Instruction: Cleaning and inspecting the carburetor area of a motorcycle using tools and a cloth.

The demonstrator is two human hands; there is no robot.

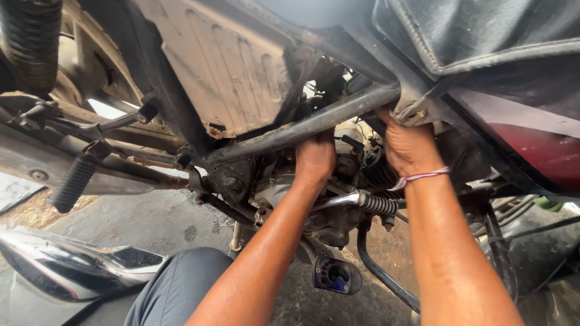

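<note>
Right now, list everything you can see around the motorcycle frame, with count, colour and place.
frame tube: one, dark grey, slanting across centre
engine: one, grimy metal, behind the tube
kick lever: one, chrome with ribbed black rubber, centre right
footpeg: one, black ribbed, left
side panel: one, dusty beige, top centre
seat: one, black, top right
red bodywork: one, right edge
chrome part: one, shiny, bottom left on floor
knee: one, grey trousers, bottom centre
wrist thread: one, pink-white, right wrist
left hand: under the tube, fingers hidden
right hand: by the seat edge, fingers hidden
</note>
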